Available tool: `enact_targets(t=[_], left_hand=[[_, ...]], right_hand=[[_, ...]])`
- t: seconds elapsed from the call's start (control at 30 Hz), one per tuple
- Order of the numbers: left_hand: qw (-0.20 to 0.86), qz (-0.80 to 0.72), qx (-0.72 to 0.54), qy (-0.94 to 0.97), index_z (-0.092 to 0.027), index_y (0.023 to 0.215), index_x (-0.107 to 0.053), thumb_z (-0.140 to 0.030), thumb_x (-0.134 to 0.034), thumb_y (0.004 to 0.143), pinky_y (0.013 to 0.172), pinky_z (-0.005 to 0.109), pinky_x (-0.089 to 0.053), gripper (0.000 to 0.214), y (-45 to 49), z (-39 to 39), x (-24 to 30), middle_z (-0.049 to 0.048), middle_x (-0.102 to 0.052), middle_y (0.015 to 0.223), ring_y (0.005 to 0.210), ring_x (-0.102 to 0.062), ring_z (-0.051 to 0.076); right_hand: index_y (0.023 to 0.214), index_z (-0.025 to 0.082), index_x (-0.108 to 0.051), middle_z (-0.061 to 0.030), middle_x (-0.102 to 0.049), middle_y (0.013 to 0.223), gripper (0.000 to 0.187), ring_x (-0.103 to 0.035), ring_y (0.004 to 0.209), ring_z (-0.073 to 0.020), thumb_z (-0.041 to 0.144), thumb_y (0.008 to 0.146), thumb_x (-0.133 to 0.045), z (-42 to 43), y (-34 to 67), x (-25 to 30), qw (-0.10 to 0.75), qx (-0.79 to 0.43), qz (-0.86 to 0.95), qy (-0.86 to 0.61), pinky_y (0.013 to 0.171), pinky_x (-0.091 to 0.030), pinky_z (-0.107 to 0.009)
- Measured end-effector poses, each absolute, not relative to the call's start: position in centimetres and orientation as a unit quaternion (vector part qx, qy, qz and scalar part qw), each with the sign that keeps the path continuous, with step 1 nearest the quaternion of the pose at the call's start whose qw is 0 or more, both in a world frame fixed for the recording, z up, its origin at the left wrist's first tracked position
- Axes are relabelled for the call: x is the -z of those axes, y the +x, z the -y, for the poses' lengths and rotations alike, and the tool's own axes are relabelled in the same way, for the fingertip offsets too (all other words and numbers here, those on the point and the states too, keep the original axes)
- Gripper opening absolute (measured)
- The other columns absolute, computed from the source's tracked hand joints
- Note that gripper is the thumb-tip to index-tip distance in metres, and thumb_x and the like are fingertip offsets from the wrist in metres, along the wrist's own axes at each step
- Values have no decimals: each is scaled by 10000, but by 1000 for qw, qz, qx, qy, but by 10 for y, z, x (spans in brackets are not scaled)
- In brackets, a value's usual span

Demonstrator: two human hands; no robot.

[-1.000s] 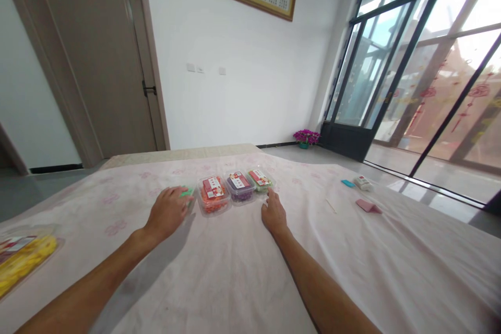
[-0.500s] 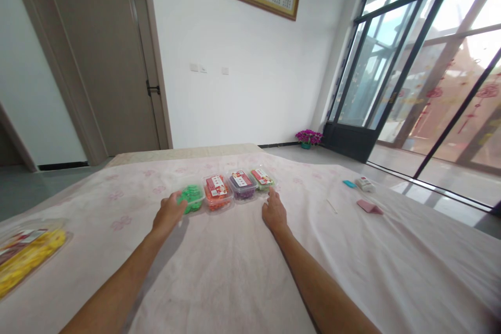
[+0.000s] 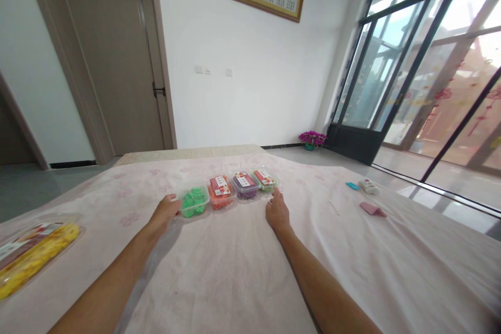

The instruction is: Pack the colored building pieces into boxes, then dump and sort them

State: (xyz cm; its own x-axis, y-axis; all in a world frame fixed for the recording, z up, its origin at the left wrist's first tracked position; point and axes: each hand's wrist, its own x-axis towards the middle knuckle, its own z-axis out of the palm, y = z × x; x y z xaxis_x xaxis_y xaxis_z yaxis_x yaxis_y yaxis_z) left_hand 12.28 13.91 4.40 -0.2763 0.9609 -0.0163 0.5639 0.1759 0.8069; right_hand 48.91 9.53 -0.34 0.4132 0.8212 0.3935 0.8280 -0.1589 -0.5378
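Four clear plastic tubs stand in a row on the cloth. At the left end is the tub of green pieces (image 3: 194, 202), with no label showing on top. Beside it are a tub of orange pieces (image 3: 221, 193), a tub of purple pieces (image 3: 246, 186) and, on the right, a tub of light green pieces (image 3: 265, 180), each labelled. My left hand (image 3: 166, 212) is open, its fingertips at the left edge of the green tub. My right hand (image 3: 278, 211) is open by the right tub's near right corner, index finger reaching toward it, the other fingers bent.
A long clear box of yellow pieces (image 3: 37, 255) lies at the left edge. To the right are a blue packet (image 3: 352, 186), a small white pack (image 3: 368, 186), a folded pink cloth (image 3: 372, 209) and a thin white stick (image 3: 334, 207). The pale flowered cloth (image 3: 219, 266) has creases.
My left hand has drawn back to the left, off the green tub's front corner, baring more of it. The right hand has barely moved. The view has shifted slightly.
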Motion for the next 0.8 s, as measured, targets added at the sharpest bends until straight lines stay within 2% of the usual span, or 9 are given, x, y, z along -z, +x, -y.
enact_targets(t=[0.23, 0.37, 0.5, 0.6, 0.67, 0.73, 0.8], left_hand=[[353, -700, -361, 506, -55, 1412, -505, -229, -562, 754, 512, 246, -442, 683, 133, -131, -50, 71, -723, 810, 707, -718, 212], [360, -681, -363, 524, -99, 1272, -595, -232, -573, 778, 507, 238, -429, 512, 144, -129, -51, 57, -702, 781, 701, -713, 210], [353, -667, -360, 548, -110, 1225, -594, -227, -529, 828, 545, 230, -456, 419, 159, -131, -47, 62, -702, 816, 735, -716, 197], [340, -659, -350, 573, -123, 1255, -583, -273, -508, 868, 629, 243, -509, 422, 167, -129, -43, 74, -718, 898, 790, -721, 196], [316, -661, -341, 589, -128, 1302, -572, -341, -510, 888, 738, 290, -542, 469, 163, -124, -42, 114, -712, 1037, 886, -722, 221], [273, -671, -336, 601, -127, 1364, -549, -411, -536, 884, 901, 374, -530, 558, 145, -116, -45, 184, -634, 1260, 1074, -681, 283], [199, -694, -328, 609, -139, 1435, -507, -431, -568, 872, 1071, 478, -429, 637, 110, -108, -50, 233, -463, 1476, 1297, -545, 361]], right_hand=[[1560, 130, -292, -162, -579, 1373, 702, -668, 1114, -211, 86, 875, -441, -99, 493, 8, 375, -17, 537, -756, 933, -515, -302], [1557, 140, -306, -161, -576, 1384, 702, -668, 1112, -212, 81, 872, -445, -100, 493, 9, 377, -17, 530, -759, 939, -516, -309], [1564, 171, -325, -150, -596, 1358, 738, -675, 1090, -223, 72, 845, -463, -98, 492, 6, 378, -11, 530, -759, 930, -528, -320], [1565, 179, -337, -143, -616, 1321, 771, -671, 1092, -232, 57, 815, -468, -97, 492, 4, 379, 1, 535, -755, 940, -533, -337], [1560, 175, -341, -142, -610, 1324, 763, -667, 1100, -227, 54, 816, -458, -96, 492, 4, 383, 2, 537, -752, 957, -527, -341], [1555, 173, -344, -141, -603, 1329, 747, -664, 1102, -221, 53, 824, -449, -95, 493, 4, 387, -2, 537, -749, 971, -520, -344], [1550, 177, -348, -138, -604, 1325, 739, -661, 1101, -222, 55, 828, -448, -95, 493, 4, 388, -6, 539, -748, 977, -514, -351]])
